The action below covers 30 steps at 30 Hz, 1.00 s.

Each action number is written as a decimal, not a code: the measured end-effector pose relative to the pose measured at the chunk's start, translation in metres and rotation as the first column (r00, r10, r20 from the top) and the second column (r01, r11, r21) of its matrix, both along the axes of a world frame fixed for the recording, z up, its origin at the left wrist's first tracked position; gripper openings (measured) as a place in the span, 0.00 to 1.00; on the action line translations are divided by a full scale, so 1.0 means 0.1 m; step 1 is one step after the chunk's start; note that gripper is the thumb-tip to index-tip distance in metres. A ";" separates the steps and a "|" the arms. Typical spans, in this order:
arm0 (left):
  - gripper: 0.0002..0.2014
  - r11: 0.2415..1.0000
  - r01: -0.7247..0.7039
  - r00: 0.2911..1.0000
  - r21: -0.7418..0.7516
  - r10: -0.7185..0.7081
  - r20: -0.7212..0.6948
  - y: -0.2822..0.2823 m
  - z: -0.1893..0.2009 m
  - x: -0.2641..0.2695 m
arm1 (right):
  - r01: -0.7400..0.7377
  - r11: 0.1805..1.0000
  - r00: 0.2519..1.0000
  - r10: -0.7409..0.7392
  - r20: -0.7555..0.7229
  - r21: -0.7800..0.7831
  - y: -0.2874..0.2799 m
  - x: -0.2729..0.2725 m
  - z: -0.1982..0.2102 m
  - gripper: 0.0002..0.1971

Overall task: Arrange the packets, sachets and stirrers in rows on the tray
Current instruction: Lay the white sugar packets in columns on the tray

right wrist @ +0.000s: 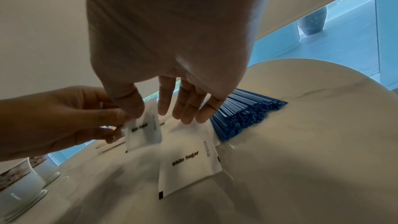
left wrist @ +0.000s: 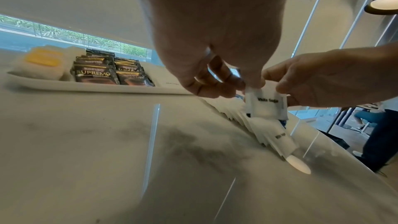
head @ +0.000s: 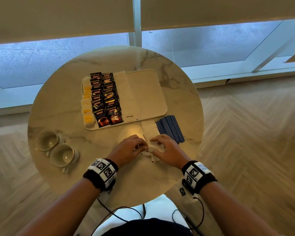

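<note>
Both hands meet over the near edge of the round marble desk (head: 61, 106), sharing one small white paper sugar sachet (left wrist: 266, 106).

Left hand (head: 129, 149) pinches the sachet's upper edge between thumb and curled fingers (left wrist: 217, 89); right hand (head: 167, 150) nips its other upper corner with the thumb, while its remaining fingers (right wrist: 187, 108) reach out nearly straight above the loose pile of white sachets (head: 149, 131) lying on the desk. Touching that pile on the right is a bundle of blue plastic stirrers (head: 170, 129). Farther back, the cream rectangular tray (head: 153, 92) carries yellow-labelled white packets (head: 87, 103), two rows of dark coffee packets (head: 106, 99) and a row of white sachets (head: 123, 92). Two glass cups (head: 55, 147) stand at the left.
</note>
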<state>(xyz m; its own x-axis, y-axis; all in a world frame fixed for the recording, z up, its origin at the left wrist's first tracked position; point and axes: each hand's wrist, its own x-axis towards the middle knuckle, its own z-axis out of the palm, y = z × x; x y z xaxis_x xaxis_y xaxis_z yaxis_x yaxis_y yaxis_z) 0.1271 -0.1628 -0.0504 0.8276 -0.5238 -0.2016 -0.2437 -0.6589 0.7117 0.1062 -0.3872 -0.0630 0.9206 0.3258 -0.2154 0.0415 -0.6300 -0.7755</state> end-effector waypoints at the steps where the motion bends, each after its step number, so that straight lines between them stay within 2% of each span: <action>1: 0.07 0.999 -0.014 1.000 -0.046 0.015 0.013 0.00 0.02 0.01 | -0.016 1.000 1.000 0.016 0.011 0.011 0.01 0.03 0.00 0.21; 5: 0.11 0.977 -0.191 0.981 -0.092 0.193 0.014 -0.11 0.01 -0.01 | 0.002 0.999 1.000 -0.002 0.006 0.040 0.00 0.15 0.06 0.09; 8: 0.19 0.945 -0.323 0.939 0.049 0.326 -0.105 -0.23 -0.09 -0.10 | 0.075 0.997 0.997 -0.075 -0.033 0.016 -0.07 0.21 0.11 0.07; 10: 0.25 0.930 -0.328 0.914 0.163 0.356 -0.195 -0.33 -0.17 -0.17 | 0.127 0.992 0.992 -0.127 -0.024 0.006 -0.12 0.23 0.12 0.06; 13: 0.32 0.922 -0.320 0.892 0.221 0.371 -0.259 -0.47 -0.29 -0.23 | 0.153 0.988 0.988 -0.153 -0.030 0.006 -0.16 0.26 0.14 0.06; 17: 0.29 0.920 -0.333 0.874 0.208 0.384 -0.298 -0.49 -0.33 -0.21 | 0.178 0.984 0.980 -0.178 -0.088 -0.015 -0.18 0.27 0.10 0.10; 21: 0.24 0.946 -0.281 0.880 0.160 0.320 -0.352 -0.34 -0.26 -0.15 | 0.199 0.980 0.973 -0.199 -0.113 -0.010 -0.18 0.27 0.09 0.10; 23: 0.20 0.977 -0.170 0.910 0.131 0.206 -0.359 -0.23 -0.20 -0.13 | 0.201 0.980 0.973 -0.200 -0.118 -0.003 -0.17 0.28 0.08 0.10; 26: 0.16 0.984 0.068 0.971 0.163 -0.028 -0.237 -0.10 -0.09 -0.06 | 0.190 0.982 0.974 -0.187 -0.129 0.006 -0.14 0.32 0.08 0.10; 28: 0.15 0.982 0.115 0.983 0.152 -0.091 -0.157 -0.03 -0.03 0.01 | 0.187 0.982 0.974 -0.184 -0.129 0.010 -0.12 0.35 0.09 0.10; 30: 0.14 0.987 0.098 0.993 0.125 -0.089 -0.071 0.04 0.03 0.09 | 0.184 0.982 0.975 -0.179 -0.130 0.030 -0.09 0.40 0.13 0.11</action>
